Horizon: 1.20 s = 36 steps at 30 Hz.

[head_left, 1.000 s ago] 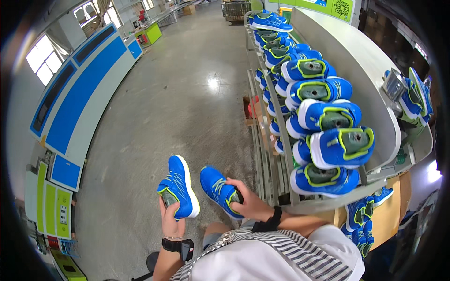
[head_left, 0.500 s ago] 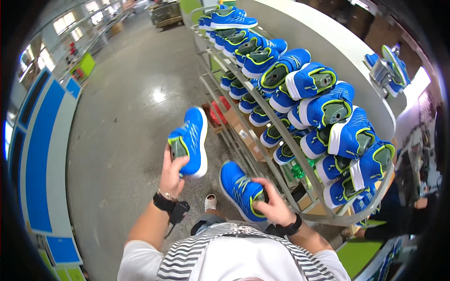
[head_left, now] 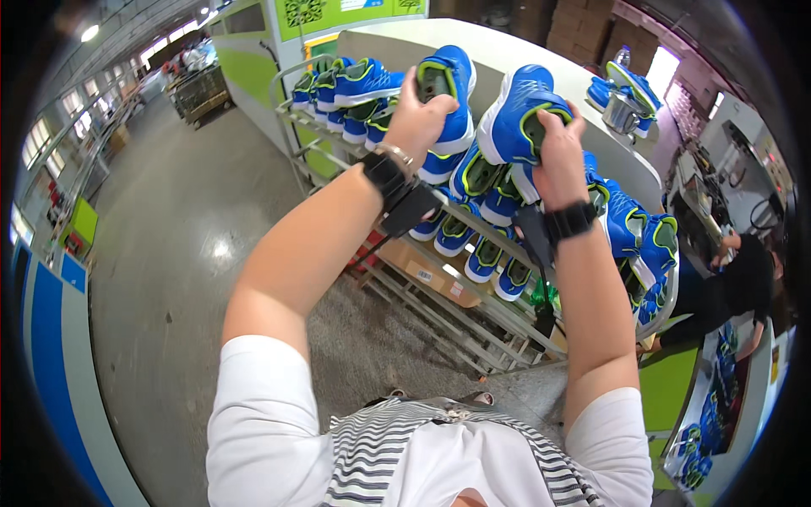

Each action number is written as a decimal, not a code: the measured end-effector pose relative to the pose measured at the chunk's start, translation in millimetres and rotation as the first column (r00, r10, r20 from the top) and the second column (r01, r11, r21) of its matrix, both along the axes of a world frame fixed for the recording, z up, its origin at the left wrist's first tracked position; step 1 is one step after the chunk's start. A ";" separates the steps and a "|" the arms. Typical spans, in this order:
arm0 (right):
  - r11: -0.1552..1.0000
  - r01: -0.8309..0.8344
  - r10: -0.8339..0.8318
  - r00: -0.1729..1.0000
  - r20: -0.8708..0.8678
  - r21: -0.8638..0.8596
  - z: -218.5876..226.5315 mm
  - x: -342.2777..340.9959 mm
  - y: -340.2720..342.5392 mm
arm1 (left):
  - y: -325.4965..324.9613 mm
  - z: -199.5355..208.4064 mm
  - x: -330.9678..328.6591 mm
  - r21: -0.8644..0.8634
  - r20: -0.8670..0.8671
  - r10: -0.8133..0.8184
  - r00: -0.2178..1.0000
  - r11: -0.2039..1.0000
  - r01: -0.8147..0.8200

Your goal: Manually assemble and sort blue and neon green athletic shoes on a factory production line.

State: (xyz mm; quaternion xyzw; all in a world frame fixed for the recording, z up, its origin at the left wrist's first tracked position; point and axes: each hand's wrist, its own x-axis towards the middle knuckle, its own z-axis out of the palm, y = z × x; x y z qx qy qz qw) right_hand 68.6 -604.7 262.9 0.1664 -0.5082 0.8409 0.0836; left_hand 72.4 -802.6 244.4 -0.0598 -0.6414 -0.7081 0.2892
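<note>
Both arms reach out over a metal rack [head_left: 431, 306] piled with blue sneakers that have lime collars and white soles. In my left hand [head_left: 414, 123] is a blue sneaker [head_left: 459, 91], gripped at its heel and collar, toe pointing away. My right hand [head_left: 561, 152] grips the heel end of a second sneaker [head_left: 513, 114], thumb at its opening. The two shoes are side by side above the row, a gap between them. Dark green shoe lasts fill the sneakers' openings. Whether the held shoes touch those underneath is hard to tell.
Behind the rack runs a white curved panel [head_left: 405, 44]. A metal cup [head_left: 623, 111] stands on it by more sneakers. Cardboard boxes [head_left: 427, 266] sit on the lower shelf. At the right, a person in dark clothes [head_left: 735, 283] works beside a conveyor [head_left: 699, 431] carrying shoes.
Both hands have risen and moved forward from in front of my body to above the rack, each still carrying its sneaker. My view has turned toward the rack.
</note>
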 end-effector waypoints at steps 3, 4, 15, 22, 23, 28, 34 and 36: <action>0.487 0.710 -0.372 0.696 -0.614 0.509 -47.2 -97.1 16.1 | 4.1 -7.8 -69.6 -0.513 0.006 0.006 1.000 0.858 -0.002; 0.064 0.936 -0.197 0.353 -0.915 0.347 -42.9 -91.7 -2.1 | -3.3 -9.2 -69.7 -0.634 0.231 0.025 0.973 0.762 0.131; -0.078 0.466 -0.079 0.878 -0.472 0.881 11.4 -42.1 -9.1 | 4.3 -36.1 -97.6 -0.766 0.136 0.124 0.983 0.643 0.025; 0.055 0.624 0.041 0.779 -0.626 0.779 -13.8 -10.4 -30.6 | -40.2 -37.9 -91.8 -0.561 0.156 -0.077 0.985 0.813 0.153; 0.080 0.635 0.046 0.768 -0.639 0.768 -16.4 -6.3 -28.8 | -43.5 -36.0 -92.3 -0.604 0.196 -0.082 0.977 0.775 0.186; 0.232 0.618 -0.195 0.786 -0.587 0.751 -19.4 -4.2 -13.0 | -4.5 -38.7 -88.5 -0.755 0.097 0.027 0.995 0.653 0.056; 0.028 0.690 -0.082 0.722 -0.686 0.723 -29.3 -12.0 -17.1 | -11.9 -42.2 -84.6 -0.720 0.058 0.027 0.998 0.694 0.023; 0.070 0.729 -0.109 0.684 -0.721 0.681 -38.2 -13.3 -24.1 | -12.4 -33.4 -87.1 -0.480 0.244 -0.067 0.967 0.858 0.181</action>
